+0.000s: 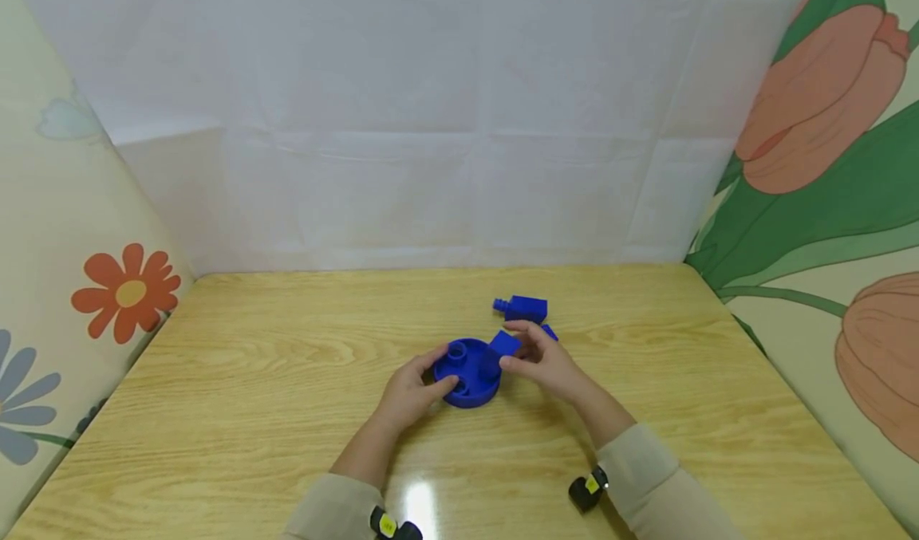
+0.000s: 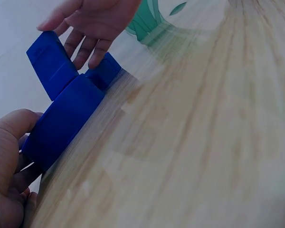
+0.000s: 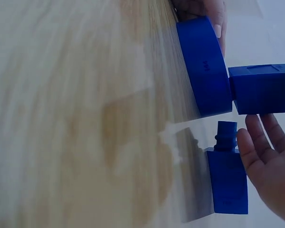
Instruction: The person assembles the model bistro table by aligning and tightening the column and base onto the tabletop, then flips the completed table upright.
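Note:
My left hand (image 1: 411, 392) grips the left rim of a round, shallow blue base (image 1: 470, 396), its thumb across the near edge. Inside the base stand short round sockets (image 1: 456, 352). At its right side a rectangular blue block (image 1: 506, 342) rises upright; in the right wrist view its lower end meets the base. My right hand (image 1: 549, 362) holds this block near its top between thumb and forefinger, the other fingers extended loosely beside it. Just below those fingers in the right wrist view lies another blue block (image 3: 228, 183) with a ridged peg.
Behind the right hand, a blue block with a ridged peg (image 1: 526, 309) lies on the wooden table (image 1: 251, 412). A blue piece (image 1: 550, 333) shows partly past the right hand. White cloth (image 1: 373, 125) hangs at the back, with flower-patterned panels either side.

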### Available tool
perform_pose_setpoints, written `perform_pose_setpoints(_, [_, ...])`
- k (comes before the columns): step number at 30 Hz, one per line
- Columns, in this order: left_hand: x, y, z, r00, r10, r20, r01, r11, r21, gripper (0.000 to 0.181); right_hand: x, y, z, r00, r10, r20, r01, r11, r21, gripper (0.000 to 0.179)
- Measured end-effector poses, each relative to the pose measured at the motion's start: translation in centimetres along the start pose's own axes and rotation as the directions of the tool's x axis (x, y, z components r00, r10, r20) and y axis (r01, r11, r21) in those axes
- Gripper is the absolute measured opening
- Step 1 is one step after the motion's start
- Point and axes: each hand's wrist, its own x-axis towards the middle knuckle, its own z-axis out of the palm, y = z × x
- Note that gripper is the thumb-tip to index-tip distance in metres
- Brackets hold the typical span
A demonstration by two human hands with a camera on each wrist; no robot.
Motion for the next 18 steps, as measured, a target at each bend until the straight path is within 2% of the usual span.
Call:
perform_pose_setpoints(6, [-0.03, -0.05, -0.01, 1.0, 0.004, -0.006, -0.004, 1.0, 0.002, 0.054, 0.09, -0.25, 0.36, 1.0, -0.015, 0.015, 0.015, 0.999, -0.039, 0.06])
perform_pose_setpoints(12, [-0.09, 0.08, -0.04, 1.0, -0.013, -0.007, 0.013, 1.0, 0.0, 0.054, 0.19, -0.53, 0.83, 1.0, 0.009, 0.005, -0.009, 0.999, -0.033, 0.057])
perform_pose_setpoints(14, [-0.09, 0.08, -0.01, 1.0, -0.011, -0.006, 0.011, 1.0, 0.0, 0.054, 0.17, -0.52, 0.85, 1.0, -0.006, 0.011, 0.006, 1.0, -0.018, 0.054])
perform_pose_setpoints(18, [-0.11, 0.09, -0.01, 1.0, 0.002, -0.011, -0.002, 1.0, 0.016, 0.053, -0.04, -0.55, 0.63, 0.998, -0.055, 0.028, 0.053, 0.996, 0.075, 0.042])
